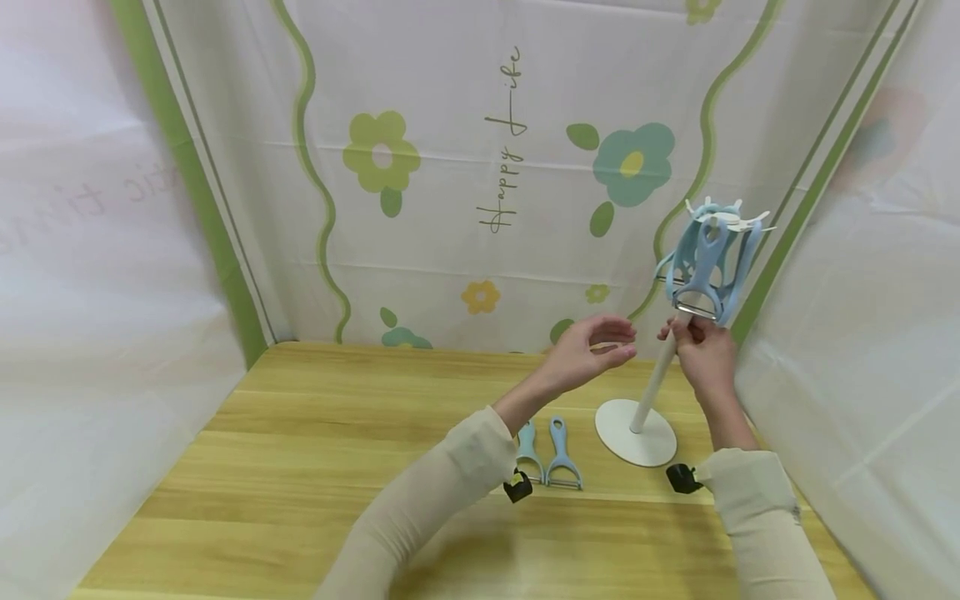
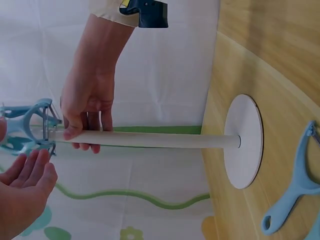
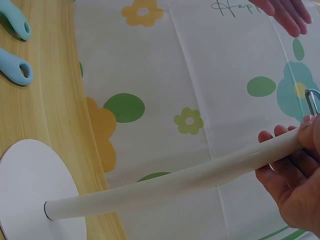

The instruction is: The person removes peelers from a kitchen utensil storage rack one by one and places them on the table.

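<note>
A white stand with a thin pole (image 1: 655, 382) and a round base (image 1: 618, 425) stands at the right of the table. Several blue vegetable peelers (image 1: 703, 271) hang from the white hooks (image 1: 731, 222) at its top. My right hand (image 1: 705, 354) grips the pole just under the hanging peelers, thumb and fingers around it in the right wrist view. To the left of the pole, my left hand (image 1: 585, 354) is held in the air with nothing in it, fingers loosely extended. In the left wrist view the left fingers (image 2: 37, 172) are close beside the hanging peelers.
Two more peelers lie on the wooden table (image 1: 300, 467), left of the base: a blue one (image 1: 560, 454) and a paler one (image 1: 527, 442) partly behind my left sleeve. Flower-printed curtain (image 1: 450, 208) closes off the back, and pale curtain walls stand at both sides.
</note>
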A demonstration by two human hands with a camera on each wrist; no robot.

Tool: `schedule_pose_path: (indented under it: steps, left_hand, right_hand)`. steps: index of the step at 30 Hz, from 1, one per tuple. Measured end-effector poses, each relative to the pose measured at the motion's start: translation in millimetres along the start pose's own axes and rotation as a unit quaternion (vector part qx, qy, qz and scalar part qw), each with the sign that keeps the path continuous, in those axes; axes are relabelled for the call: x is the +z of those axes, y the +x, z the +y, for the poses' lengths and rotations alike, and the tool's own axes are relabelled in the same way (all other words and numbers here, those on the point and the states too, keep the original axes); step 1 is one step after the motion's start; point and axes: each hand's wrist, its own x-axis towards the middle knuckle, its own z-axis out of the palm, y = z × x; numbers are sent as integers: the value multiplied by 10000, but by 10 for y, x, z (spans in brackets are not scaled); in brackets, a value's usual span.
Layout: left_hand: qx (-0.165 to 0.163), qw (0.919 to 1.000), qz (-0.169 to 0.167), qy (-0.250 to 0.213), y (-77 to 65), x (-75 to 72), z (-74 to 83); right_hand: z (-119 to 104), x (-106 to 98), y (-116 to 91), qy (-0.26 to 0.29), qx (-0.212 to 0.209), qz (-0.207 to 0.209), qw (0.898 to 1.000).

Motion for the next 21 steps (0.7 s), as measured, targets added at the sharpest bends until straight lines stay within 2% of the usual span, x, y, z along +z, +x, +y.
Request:
schedule_pose_path:
  steps: [7,21]
  left_hand:
    - [142,9997,20,-188,124,32,137]
    - [432,9990,-85,-60,320,40,411]
  right_hand:
    - [-6,4,-7,-111,-128,123,9998]
    - [19,10,22,-125,-294,223,9992]
